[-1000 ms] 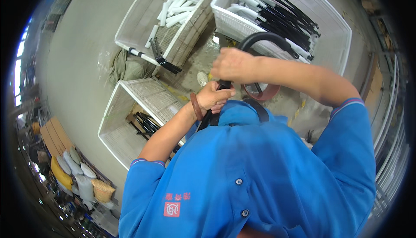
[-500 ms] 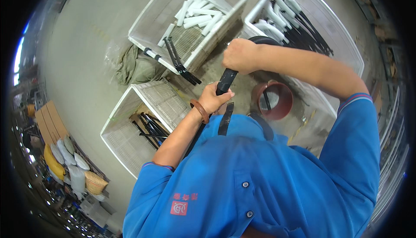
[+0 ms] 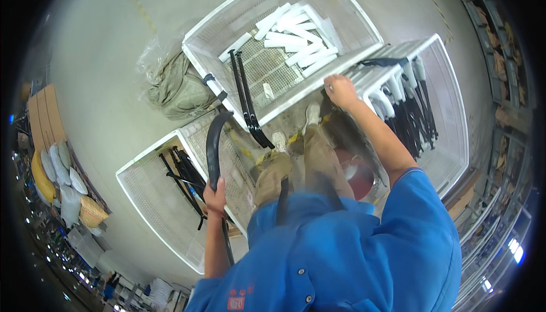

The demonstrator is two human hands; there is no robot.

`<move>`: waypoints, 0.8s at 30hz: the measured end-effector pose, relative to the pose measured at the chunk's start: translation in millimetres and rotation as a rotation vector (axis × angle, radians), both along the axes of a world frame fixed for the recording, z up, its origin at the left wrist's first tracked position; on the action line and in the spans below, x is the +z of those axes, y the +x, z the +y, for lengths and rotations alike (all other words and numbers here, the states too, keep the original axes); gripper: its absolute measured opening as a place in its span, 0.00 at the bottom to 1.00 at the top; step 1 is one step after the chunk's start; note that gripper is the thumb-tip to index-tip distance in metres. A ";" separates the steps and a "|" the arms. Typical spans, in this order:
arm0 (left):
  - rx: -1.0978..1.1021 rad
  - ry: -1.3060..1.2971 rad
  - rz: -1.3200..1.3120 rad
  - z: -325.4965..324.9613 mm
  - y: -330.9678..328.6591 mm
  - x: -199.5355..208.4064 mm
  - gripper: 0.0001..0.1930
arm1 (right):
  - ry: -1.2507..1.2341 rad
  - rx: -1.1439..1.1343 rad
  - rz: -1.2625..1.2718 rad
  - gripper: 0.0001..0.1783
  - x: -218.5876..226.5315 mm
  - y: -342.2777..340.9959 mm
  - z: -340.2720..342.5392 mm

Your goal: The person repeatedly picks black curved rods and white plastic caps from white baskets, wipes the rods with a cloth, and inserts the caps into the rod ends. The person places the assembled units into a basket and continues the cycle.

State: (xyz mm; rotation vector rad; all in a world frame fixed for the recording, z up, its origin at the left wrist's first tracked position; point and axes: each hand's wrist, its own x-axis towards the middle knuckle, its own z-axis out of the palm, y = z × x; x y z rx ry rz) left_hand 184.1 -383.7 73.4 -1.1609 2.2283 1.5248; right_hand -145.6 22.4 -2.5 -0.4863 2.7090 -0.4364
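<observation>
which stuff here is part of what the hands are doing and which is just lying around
In hand:
- left hand gripping a curved black part
- right hand on the rim of the right crate of black parts

Lying about:
- top crate with white pieces
- grey-green sack
- red round thing

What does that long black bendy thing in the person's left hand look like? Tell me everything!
The long, black, curved bar looks smooth and slightly shiny, perhaps plastic or coated metal. It rises from the left hand, which grips it low down, and bends over at the top like a hook. It hangs above the white mesh crate. A thinner length continues below the hand.
</observation>
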 end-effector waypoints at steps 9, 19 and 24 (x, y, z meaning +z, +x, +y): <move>0.271 -0.099 -0.274 93.2 74.5 -59.4 0.11 | 0.503 0.490 -0.231 0.12 -278.0 -153.0 -11.3; 0.496 -0.020 -0.476 174.7 155.6 -127.8 0.11 | 0.845 0.473 -0.042 0.31 -554.2 -253.4 -18.8; 0.578 -0.050 -0.476 185.1 132.6 -127.6 0.10 | 0.836 0.415 -0.493 0.38 -575.3 -232.5 -15.5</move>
